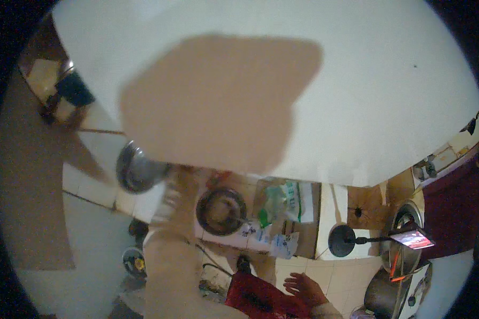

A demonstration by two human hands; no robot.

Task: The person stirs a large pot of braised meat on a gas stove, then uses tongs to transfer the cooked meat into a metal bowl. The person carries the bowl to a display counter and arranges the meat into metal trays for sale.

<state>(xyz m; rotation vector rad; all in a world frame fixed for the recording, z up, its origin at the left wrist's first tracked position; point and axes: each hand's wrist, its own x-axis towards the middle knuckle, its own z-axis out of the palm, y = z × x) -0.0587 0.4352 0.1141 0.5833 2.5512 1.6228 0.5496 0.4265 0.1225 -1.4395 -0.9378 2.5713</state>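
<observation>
My left arm reaches up the middle left, and my left hand [175,195] lies blurred against the lower edge of a large white surface [363,99]; whether it grips anything is unclear. A broad brown shadow falls across that surface. A round metal lid or bowl [137,169] is left of this hand. To its right sits a dark-rimmed round bowl [221,211] with unclear contents. My right hand [303,288] is low at centre right, over pale tiles, fingers apart and holding nothing. A dark red cloth or garment [259,297] is beside it.
Green-and-white plastic packaging [283,201] and clear printed bags [283,245] lie on the counter. Farther right, a lit phone [413,239] on a round-based stand [341,241] is near metal pots [387,293]. A bowl with yellow contents [135,263] is at lower left.
</observation>
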